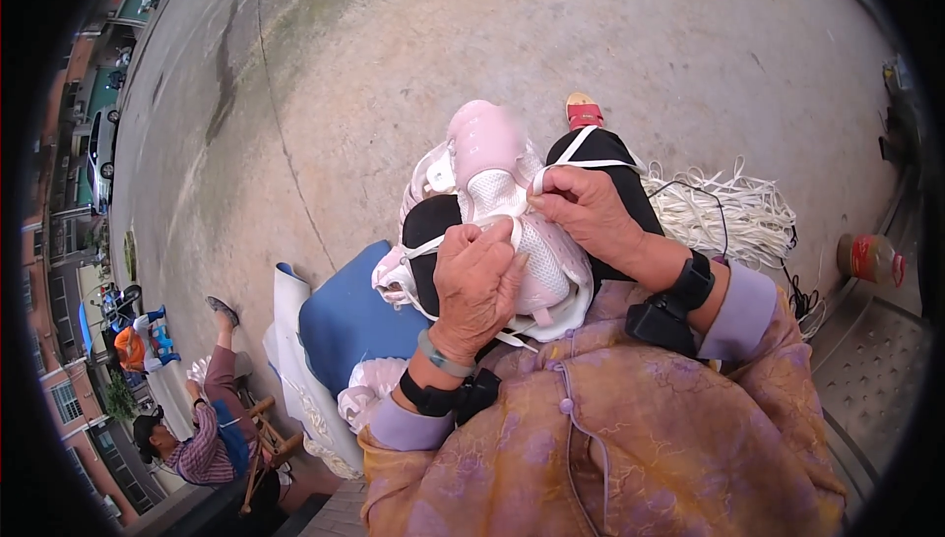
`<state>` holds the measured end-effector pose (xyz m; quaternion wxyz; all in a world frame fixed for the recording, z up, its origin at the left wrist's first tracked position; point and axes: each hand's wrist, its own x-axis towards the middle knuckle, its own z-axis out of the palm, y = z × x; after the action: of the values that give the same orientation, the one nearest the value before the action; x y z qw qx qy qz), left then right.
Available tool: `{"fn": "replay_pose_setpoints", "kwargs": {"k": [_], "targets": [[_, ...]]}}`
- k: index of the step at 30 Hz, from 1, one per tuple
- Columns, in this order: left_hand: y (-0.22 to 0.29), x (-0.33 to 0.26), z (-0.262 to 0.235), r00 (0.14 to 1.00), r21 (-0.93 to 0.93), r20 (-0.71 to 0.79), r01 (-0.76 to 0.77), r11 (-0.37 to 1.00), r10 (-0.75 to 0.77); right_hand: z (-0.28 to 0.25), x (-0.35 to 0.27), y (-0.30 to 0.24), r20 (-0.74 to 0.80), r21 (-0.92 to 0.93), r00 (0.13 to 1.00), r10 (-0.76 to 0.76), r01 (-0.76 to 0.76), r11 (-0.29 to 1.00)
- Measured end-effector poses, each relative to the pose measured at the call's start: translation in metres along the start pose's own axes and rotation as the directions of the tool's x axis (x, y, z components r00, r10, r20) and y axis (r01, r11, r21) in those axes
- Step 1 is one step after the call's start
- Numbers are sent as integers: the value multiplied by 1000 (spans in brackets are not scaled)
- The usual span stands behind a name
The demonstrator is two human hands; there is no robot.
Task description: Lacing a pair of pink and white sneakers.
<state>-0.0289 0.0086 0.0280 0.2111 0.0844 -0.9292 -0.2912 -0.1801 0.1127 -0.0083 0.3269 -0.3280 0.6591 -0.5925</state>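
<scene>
On my lap lies a pink and white sneaker [539, 276], its padded pink tongue [484, 138] pulled up and away from me. A white shoelace [591, 162] runs from the sneaker across my right knee. Over the sneaker's mesh, my right hand [583, 204] pinches the lace between thumb and forefinger. Just left of it, my left hand [479, 276] is closed at the near part of the sneaker, with a loop of lace at its fingertips. Its fingers partly hide what they grip. More pink and white shoes lie beside my left leg, partly covered.
A heap of white laces [724, 212] lies right of my leg, near a plastic bottle [871, 257]. Blue sheeting [349, 315] is at my left. Farther left, a person in a striped shirt [202, 443] sits on a chair. Concrete ground [384, 74] stretches ahead.
</scene>
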Motion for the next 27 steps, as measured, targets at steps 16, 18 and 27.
{"fn": "replay_pose_setpoints", "kwargs": {"k": [16,18,27], "targets": [[-15,-50,-23,507,-897,-117,316,311,-854,-1,-13,-15,-17,-293,1000,15,-19,956],[-22,-59,-20,554,-931,101,346,118,-826,-2,-20,-19,18,-303,1000,-19,23,953],[-24,-37,-5,620,-919,278,394,-15,-734,5,-14,-40,543,-555,712,-445,702,446]]}}
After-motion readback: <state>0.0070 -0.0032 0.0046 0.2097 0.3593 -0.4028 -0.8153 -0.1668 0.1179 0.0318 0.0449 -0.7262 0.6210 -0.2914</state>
